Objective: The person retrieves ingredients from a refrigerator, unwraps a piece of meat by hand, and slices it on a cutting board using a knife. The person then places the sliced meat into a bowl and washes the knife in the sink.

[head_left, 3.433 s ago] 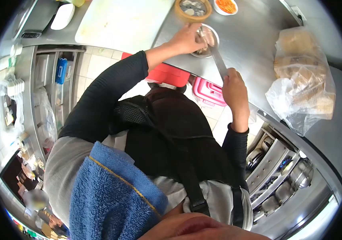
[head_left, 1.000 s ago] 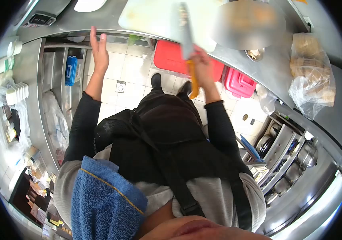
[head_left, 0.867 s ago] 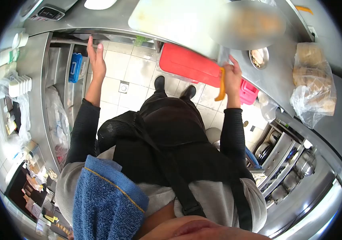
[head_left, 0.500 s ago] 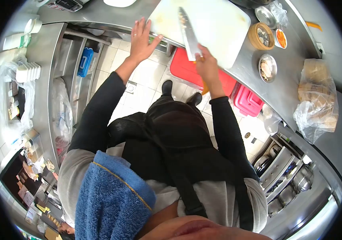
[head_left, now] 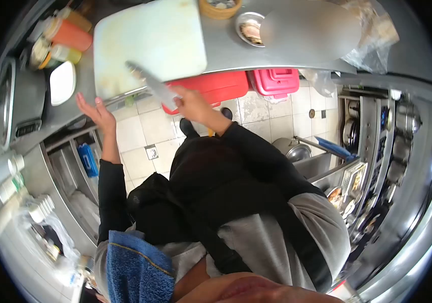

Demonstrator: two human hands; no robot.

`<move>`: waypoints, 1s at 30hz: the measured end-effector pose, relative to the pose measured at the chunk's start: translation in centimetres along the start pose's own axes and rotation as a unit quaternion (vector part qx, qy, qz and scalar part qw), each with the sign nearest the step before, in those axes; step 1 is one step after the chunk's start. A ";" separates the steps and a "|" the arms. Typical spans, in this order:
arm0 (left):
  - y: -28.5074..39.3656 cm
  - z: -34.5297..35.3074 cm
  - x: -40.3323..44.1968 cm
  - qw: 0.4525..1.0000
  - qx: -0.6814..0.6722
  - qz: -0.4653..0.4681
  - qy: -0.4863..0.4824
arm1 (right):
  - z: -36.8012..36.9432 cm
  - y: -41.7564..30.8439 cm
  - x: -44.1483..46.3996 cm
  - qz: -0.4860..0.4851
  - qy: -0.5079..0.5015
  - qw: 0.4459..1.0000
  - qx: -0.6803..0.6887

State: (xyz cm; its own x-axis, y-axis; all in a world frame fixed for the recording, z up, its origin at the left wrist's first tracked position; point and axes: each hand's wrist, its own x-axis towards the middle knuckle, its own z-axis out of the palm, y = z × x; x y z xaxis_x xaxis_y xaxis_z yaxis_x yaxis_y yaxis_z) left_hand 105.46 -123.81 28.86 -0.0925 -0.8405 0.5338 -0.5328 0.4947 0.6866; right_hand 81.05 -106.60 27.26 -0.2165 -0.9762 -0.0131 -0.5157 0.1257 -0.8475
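Observation:
My right hand (head_left: 194, 106) is wrapped round the handle of a large knife (head_left: 155, 88). Its blade points up and left over the near edge of the white cutting board (head_left: 150, 43), with small bits of food stuck near the tip. Beside the board's lower left corner is my left hand (head_left: 98, 115), fingers apart and holding nothing, near a white dish (head_left: 63, 83). A metal bowl (head_left: 241, 30) with pale meat pieces stands to the right of the board, next to a bamboo steamer (head_left: 220, 8).
Bottles with orange (head_left: 69, 34) and yellow contents stand at the counter's left, by a dark appliance (head_left: 24, 96). Below the counter are a red bin (head_left: 216, 87) and a pink box (head_left: 276, 83). A plastic bag (head_left: 377, 35) lies at the right; a blurred patch covers part of the counter.
The view has turned, so the board now lies further left. The knife tip has shifted to the board's near left part, and my left hand has moved from the board's edge towards the white dish.

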 end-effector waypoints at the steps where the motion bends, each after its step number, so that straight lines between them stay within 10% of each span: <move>1: 0.9 0.8 1.2 1.000 -0.015 0.022 0.011 | 0.3 0.7 0.0 -0.016 0.004 1.000 0.010; 4: 6.9 3.1 5.8 0.983 -0.142 0.103 0.061 | -5.2 -3.3 -0.3 0.194 -0.123 0.908 0.351; 7: 15.0 4.9 8.4 0.959 -0.240 0.138 0.066 | -11.3 -1.0 -3.5 0.113 -0.053 0.904 0.409; 17: 32.4 22.1 -7.4 0.885 -0.341 0.078 -0.306 | -36.3 7.9 -29.0 0.229 0.301 0.859 0.344; 30: 64.6 47.8 -21.8 0.673 -0.402 0.207 -0.586 | -54.9 18.1 -50.0 0.191 0.620 0.601 0.467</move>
State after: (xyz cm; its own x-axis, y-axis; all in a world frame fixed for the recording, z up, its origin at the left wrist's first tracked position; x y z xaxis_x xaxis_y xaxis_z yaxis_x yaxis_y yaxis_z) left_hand 32.83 -84.09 37.96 -0.9432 0.0414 0.3297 0.3262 0.3047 0.8949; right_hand 37.01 -45.78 41.73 -0.9212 0.0467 -0.3863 0.3329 -0.4194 -0.8446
